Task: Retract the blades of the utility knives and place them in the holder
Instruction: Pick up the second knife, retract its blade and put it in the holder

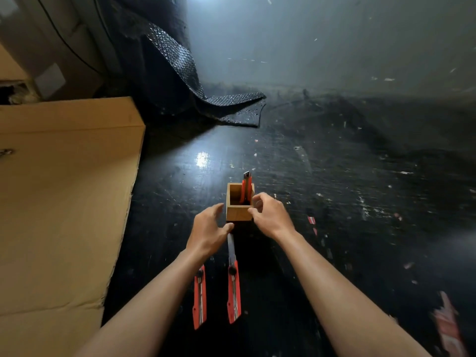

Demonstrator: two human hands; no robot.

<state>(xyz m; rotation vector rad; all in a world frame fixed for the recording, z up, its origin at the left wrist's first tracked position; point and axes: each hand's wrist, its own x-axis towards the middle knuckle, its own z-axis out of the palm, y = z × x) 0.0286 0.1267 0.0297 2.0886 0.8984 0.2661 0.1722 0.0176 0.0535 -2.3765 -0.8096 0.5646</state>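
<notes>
Dark scuffed floor point(334, 202), glossy in spots, littered with small light scraps. Flattened cardboard point(64, 202) covers the left side; black bubble wrap point(180, 81) drapes down at the back.

Wooden holder point(238, 211), square and open-topped, stands upright mid-frame. One red utility knife point(246, 188) already stands in its far right corner, dark tip up above the rim.

Right hand point(270, 215) is at the holder's right side, fingers curled at the near-right rim and touching it; can't tell if it's actually gripping. Left hand point(208, 229) is just left of the holder, fingers spread and loose, empty, thumb close to the holder's base.

Two more red knives on the floor nearer the person, roughly parallel, pointing toward the holder. Middle knife point(234, 287) has its blade extended, tip reaching the left thumb. Left knife point(199, 297) is partly hidden under the left forearm; blade state not visible.
</notes>
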